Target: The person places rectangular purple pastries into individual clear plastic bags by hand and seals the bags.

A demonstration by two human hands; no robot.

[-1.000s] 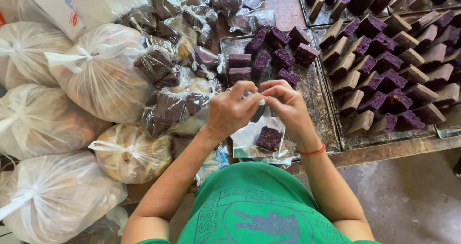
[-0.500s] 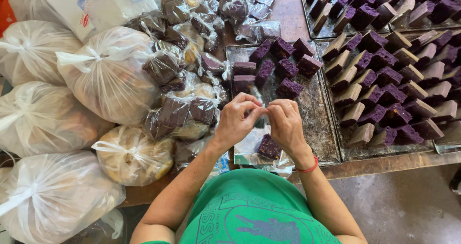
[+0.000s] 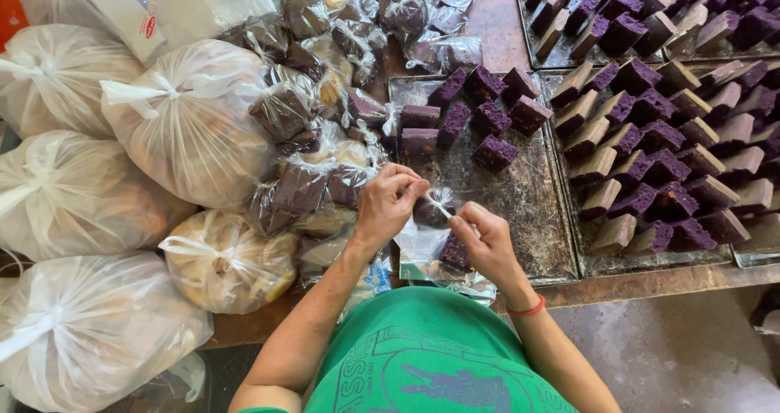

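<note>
Over a dark metal tray (image 3: 520,197), both hands (image 3: 439,218) pinch a thin tie (image 3: 439,207) above a bagged purple cake (image 3: 429,210).

- purple cake squares (image 3: 496,151) with brown tops, on a dark mottled metal tray (image 3: 528,210)
- clear plastic bag (image 3: 435,210) over a purple piece
- white tied sacks (image 3: 187,120) at the bench's left edge
- green printed shirt (image 3: 422,364)
- red wristband (image 3: 530,308)
</note>
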